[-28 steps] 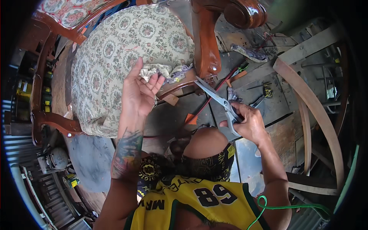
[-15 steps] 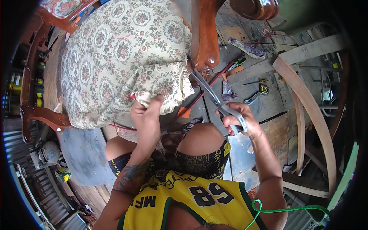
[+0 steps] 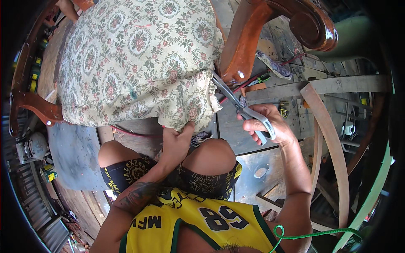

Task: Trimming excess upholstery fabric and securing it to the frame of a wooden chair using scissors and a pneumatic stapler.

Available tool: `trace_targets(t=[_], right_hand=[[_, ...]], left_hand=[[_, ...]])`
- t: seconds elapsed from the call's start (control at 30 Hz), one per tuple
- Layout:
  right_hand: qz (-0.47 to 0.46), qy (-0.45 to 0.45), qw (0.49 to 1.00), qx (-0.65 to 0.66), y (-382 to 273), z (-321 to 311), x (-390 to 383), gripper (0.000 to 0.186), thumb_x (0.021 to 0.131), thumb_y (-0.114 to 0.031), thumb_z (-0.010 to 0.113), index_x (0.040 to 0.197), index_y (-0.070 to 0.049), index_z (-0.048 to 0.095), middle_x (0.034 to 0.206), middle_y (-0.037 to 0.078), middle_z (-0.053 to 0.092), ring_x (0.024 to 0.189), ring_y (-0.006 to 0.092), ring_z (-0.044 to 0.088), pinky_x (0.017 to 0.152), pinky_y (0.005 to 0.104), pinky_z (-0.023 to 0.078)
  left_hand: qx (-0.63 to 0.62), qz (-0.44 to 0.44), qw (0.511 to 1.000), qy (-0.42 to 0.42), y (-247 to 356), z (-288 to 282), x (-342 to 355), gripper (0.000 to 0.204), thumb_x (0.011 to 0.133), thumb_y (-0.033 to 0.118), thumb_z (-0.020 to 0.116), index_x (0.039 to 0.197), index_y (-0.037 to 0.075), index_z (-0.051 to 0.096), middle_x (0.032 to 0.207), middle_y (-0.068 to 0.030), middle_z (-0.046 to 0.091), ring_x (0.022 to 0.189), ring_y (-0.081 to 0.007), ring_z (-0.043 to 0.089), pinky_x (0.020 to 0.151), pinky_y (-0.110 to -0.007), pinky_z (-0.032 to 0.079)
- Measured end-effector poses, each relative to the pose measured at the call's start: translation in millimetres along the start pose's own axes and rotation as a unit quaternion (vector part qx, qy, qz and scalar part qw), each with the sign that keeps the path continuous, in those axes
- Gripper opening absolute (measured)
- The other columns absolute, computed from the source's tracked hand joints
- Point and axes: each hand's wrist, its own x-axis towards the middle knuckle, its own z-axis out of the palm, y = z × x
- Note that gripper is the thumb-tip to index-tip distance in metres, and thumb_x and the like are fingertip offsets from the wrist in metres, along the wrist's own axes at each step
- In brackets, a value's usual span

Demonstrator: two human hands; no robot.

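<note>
Floral upholstery fabric (image 3: pixel 139 50) in cream, green and red covers a rounded chair seat in front of me. My left hand (image 3: pixel 177 141) pinches the lower edge of its loose flap, just above my knees. In my right hand (image 3: pixel 270 124) are large scissors (image 3: pixel 231 96) with grey handles, my fingers through the loops. The blades point up and left, their tips at the frayed right edge of the flap beside a carved wooden chair leg (image 3: pixel 238 61). Whether cloth lies between the blades I cannot tell.
Curved wooden pieces (image 3: pixel 327 122) lean at the right. A tape measure (image 3: pixel 283 110) and a fabric scrap (image 3: pixel 273 65) lie on the floor. Another chair leg (image 3: pixel 36 107) stands at the left. A green cord (image 3: pixel 312 233) hangs at lower right. Another person's limb (image 3: pixel 67 9) shows at the upper left.
The view has shifted. My left hand has moved to the right along the flap and holds its edge lower. The scissor tips have come up against the fabric's frayed edge.
</note>
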Motion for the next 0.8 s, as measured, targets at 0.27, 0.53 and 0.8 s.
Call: trace_targets(t=[0.27,0.53,0.8], right_hand=[[0.064,-0.016,0.991,-0.118,-28,-15,5,0.047,0.075,-0.032,0.096,0.099,0.000,0.072,0.066,0.001,0.064,0.049,0.0071,0.061,0.042,0.0206,0.050],[0.074,0.001,0.979,-0.191,-29,-11,10,0.042,0.073,-0.030,0.096,0.092,-0.001,0.073,0.065,0.002,0.065,0.048,0.0065,0.061,0.041,0.0209,0.049],[0.058,-0.027,0.983,-0.171,-18,-34,14,0.038,0.073,-0.027,0.096,0.093,-0.002,0.075,0.068,0.003,0.069,0.048,0.0067,0.060,0.040,0.0210,0.048]], left_hand=[[0.013,-0.043,0.999,-0.005,-7,11,-6,0.024,0.098,0.002,0.062,0.121,-0.005,0.066,0.117,-0.0050,0.070,0.103,-0.0114,0.064,0.092,-0.030,0.051],[0.011,-0.020,1.000,-0.001,-16,15,-4,0.027,0.097,0.000,0.062,0.124,-0.005,0.065,0.116,-0.0053,0.071,0.102,-0.0114,0.065,0.092,-0.029,0.051],[-0.012,-0.062,0.998,0.028,-9,4,-1,0.033,0.094,0.006,0.069,0.126,-0.002,0.064,0.116,-0.0069,0.070,0.107,-0.0158,0.065,0.092,-0.032,0.053]])
